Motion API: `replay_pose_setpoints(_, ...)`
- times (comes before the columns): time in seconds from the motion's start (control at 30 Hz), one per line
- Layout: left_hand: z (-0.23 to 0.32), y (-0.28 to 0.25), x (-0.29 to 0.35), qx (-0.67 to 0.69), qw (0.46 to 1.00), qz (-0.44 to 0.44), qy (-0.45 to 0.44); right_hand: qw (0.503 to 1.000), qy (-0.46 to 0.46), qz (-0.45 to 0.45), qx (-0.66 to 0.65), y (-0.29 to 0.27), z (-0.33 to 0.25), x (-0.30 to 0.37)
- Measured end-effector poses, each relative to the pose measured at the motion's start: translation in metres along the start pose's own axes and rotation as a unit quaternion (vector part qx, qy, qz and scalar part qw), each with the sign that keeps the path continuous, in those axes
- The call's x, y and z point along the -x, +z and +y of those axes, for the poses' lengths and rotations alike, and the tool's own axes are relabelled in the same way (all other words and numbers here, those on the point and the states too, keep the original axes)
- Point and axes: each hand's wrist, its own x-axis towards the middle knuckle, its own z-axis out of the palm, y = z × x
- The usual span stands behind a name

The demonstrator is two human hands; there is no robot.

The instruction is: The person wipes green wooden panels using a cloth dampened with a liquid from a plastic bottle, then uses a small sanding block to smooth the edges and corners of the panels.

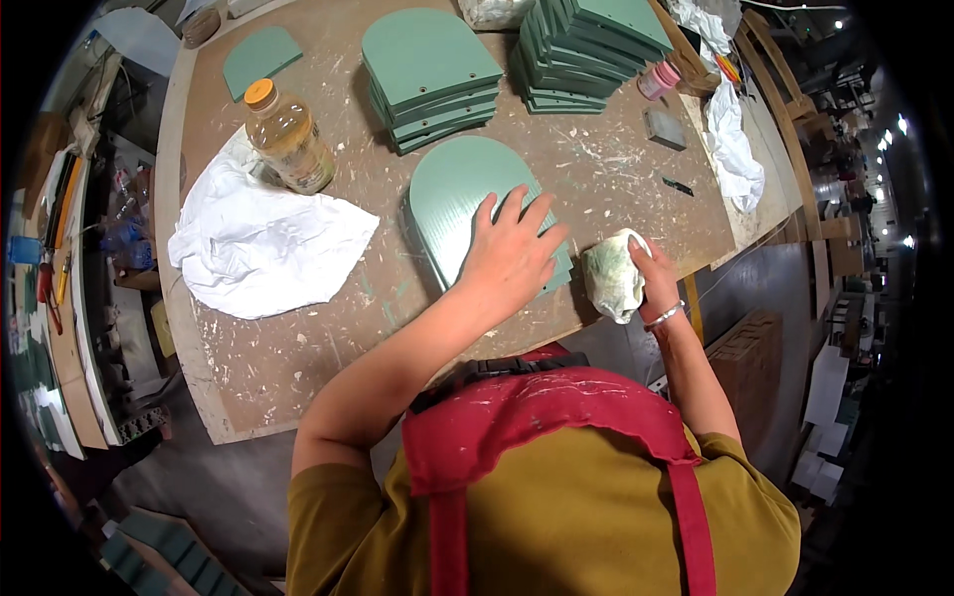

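Green, round-topped flat panels (447, 199) lie stacked at the centre of the frame on a paint-flecked brown tabletop (328, 348). The left hand (509, 243) rests on the top one, fingers spread and holding nothing. Just beside, right of centre, the right hand (654, 280) grips a crumpled, stained white cloth (611, 278). Taller piles of green panels (427, 60) stand at upper centre. At upper left, an orange-capped clear bottle (290, 139) of yellowish liquid stands by a spread white sheet (268, 258).

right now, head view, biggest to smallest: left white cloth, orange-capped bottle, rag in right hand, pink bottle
1. White cloth
2. Orange-capped bottle and rag: too close to rank
3. Pink bottle
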Motion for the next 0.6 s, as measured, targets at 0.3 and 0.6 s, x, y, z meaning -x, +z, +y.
replay_pose_setpoints(0.3, -0.005, 0.008, -0.008, 0.063, 0.998, 0.020, 0.007, 1.000, 0.004, -0.012, 0.026, 0.012, 0.015, 0.002)
replay_pose_setpoints(0.6, -0.015, 0.008, -0.013, 0.163, 0.986, 0.000, 0.032, 1.000, 0.000, 0.004, -0.013, 0.018, 0.004, -0.001)
